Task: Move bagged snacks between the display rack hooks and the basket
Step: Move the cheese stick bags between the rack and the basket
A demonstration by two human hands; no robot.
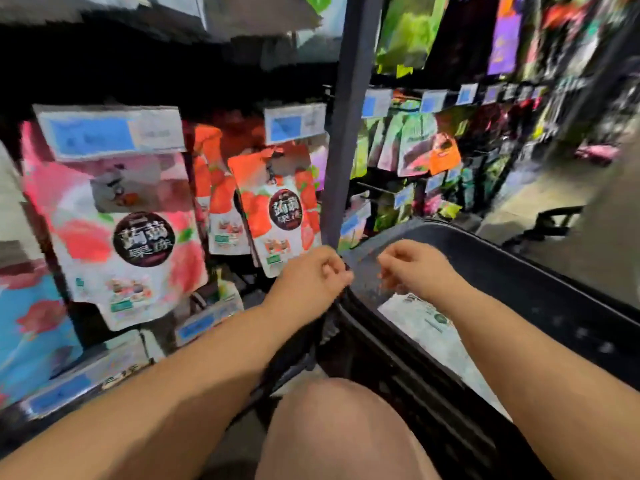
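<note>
Snack bag [424, 322] inside black basket [519, 285]

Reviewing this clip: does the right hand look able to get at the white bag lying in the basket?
Probably yes. The right hand hangs over the basket's open top, just above the white bag. Nothing shows between them, and its loosely curled fingers seem to hold nothing.

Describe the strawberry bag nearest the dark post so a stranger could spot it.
Find the dark grey upright post at centre. Just left of it hangs an orange-topped white snack bag with red strawberries and a round dark label. Unlike the larger pink bag farther left, it hangs tilted, above the left hand.
</note>
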